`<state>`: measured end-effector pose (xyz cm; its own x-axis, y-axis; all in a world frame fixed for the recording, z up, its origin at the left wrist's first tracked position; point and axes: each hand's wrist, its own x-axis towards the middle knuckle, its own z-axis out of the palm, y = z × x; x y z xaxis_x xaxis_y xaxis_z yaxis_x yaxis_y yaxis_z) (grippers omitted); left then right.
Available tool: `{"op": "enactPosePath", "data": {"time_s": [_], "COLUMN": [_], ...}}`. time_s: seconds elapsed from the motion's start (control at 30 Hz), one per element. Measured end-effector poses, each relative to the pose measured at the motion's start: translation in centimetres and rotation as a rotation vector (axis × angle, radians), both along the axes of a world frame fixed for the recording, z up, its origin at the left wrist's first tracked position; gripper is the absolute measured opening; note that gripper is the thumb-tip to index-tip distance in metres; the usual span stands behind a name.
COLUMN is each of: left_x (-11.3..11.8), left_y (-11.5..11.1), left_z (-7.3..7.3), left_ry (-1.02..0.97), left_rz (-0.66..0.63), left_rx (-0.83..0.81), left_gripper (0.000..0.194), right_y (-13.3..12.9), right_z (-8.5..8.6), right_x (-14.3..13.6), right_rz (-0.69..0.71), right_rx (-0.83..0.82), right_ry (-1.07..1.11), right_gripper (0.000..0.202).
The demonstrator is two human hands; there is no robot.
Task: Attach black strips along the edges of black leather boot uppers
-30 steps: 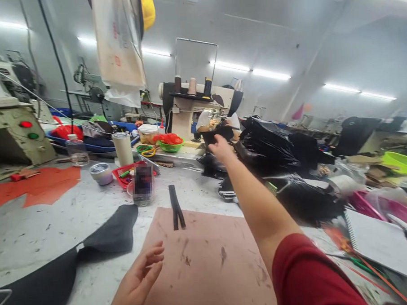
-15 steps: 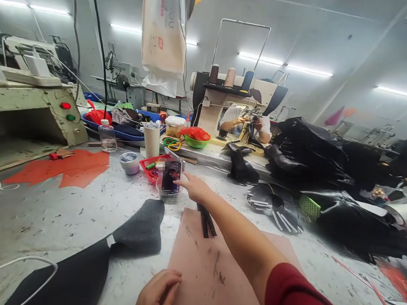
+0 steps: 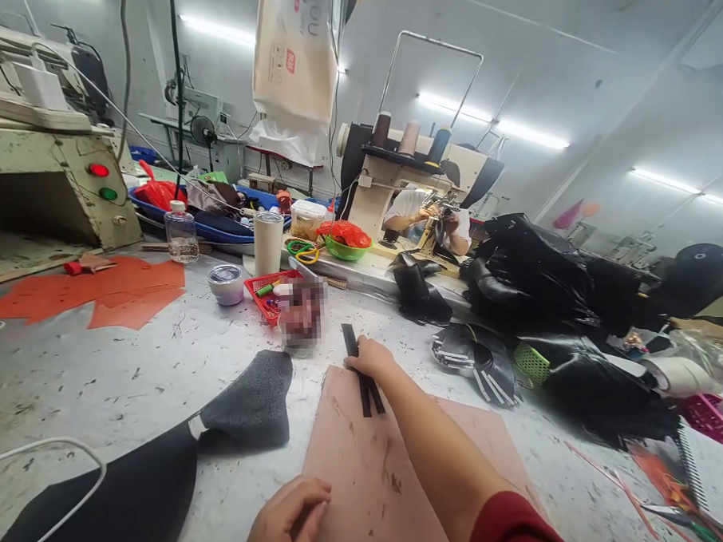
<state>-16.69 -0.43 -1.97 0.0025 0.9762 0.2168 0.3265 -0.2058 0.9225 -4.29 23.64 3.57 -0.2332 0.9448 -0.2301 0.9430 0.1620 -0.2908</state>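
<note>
Two or more narrow black strips (image 3: 367, 394) lie on the far part of a pink board (image 3: 357, 455), their far end reaching past its edge onto the table. My right hand (image 3: 374, 358) is closed over the middle of these strips, thumb and fingers at their sides. By the near left edge of the board rests my left hand (image 3: 288, 518), its fingers loosely curled with a gap at the thumb and nothing visible in it. A phone (image 3: 303, 313), its screen blurred out, leans upright beyond the strips. Left of the board lies a dark grey cut piece (image 3: 244, 404).
A red basket (image 3: 264, 299), a lidded cup (image 3: 226, 285) and a tumbler (image 3: 268, 243) stand behind. Black leather pieces (image 3: 535, 271) pile up on the right. A sewing machine (image 3: 367, 195) stands at the back, with another person's hands (image 3: 422, 215) behind it. A white cable (image 3: 75, 451) curves at left.
My right hand has drawn back from the phone screen and come down onto the black strips. My left hand stays near the board's edge. The view has shifted slightly.
</note>
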Motion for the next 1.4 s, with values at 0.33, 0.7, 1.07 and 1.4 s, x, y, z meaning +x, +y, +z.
{"op": "enactPosePath", "data": {"time_s": [0.33,0.7,1.07,1.4], "left_x": [0.2,6.0,8.5,3.8], "left_y": [-0.5,3.1,6.4,3.0], "left_z": [0.3,4.8,4.5,6.2], "left_ry": [0.103,0.115,0.409,0.582], "left_rz": [0.038,-0.267,-0.389,-0.048], "left_rx": [0.003,-0.398,-0.342,-0.310], "left_gripper": [0.023,0.068,0.045,0.033], "right_y": [-3.3,-20.7,-25.1,-25.6], "right_z": [0.6,-4.8,-3.3,-4.5], "right_x": [3.9,10.6,17.6,18.3], "right_rz": [-0.183,-0.118,-0.031,0.281], "right_rx": [-0.068,0.023,0.407,0.623], "right_ry": [0.609,1.055,0.098,0.046], "right_gripper": [0.034,0.058,0.046,0.040]}}
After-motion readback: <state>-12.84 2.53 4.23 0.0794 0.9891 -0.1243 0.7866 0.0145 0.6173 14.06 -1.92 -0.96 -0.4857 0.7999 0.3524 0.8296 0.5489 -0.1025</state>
